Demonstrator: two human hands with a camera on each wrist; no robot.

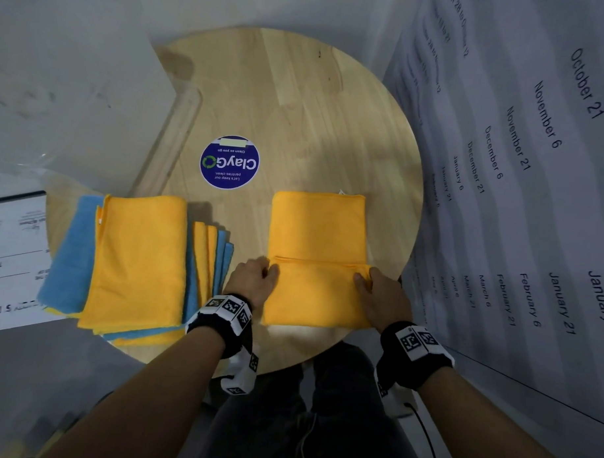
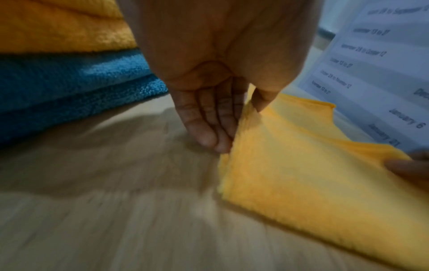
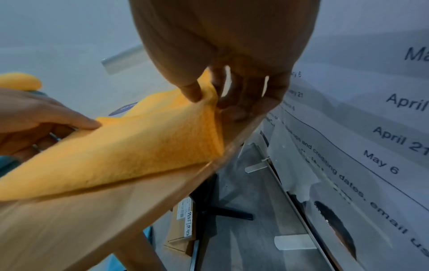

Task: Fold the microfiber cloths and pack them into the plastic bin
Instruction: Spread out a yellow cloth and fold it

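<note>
- Microfiber cloth (image 1: 317, 229), yellow and fuzzy-napped, lies on the right half of the tabletop (image 1: 298, 102); I see its near edge turned over on itself, making a straight fold line across the width.
- My left hand (image 1: 254, 278) pinches the left end of that folded flap: in the left wrist view the thumb presses the cloth (image 2: 301, 174) against the straight fingers (image 2: 209, 117), whose tips touch the wood.
- My right hand (image 1: 382, 296) pinches the right end the same way; in the right wrist view its thumb sits on top of the flap (image 3: 139, 146) and the fingers (image 3: 246, 95) curl beneath it, right at the tabletop's rim.
- Both wrists carry black bands with white blocks printed in square black-and-white markers.
- To the left of my left hand I see a loose stack of cloths (image 1: 138, 257), yellow and blue layers fanned out; a yellow one is on top. I cannot count the layers surely.
- In the left wrist view the stack (image 2: 69, 73) shows a coarse looped pile, yellow over blue.
- One round blue sticker (image 1: 229, 162) reading "ClayGo" is stuck on the round, pale plank-grained wood.
- One clear plastic bin (image 1: 181, 128) stands at the far left edge of the wood; I cannot tell what it holds.
- Printed sheets with dates (image 1: 536, 134) hang to the right.
</note>
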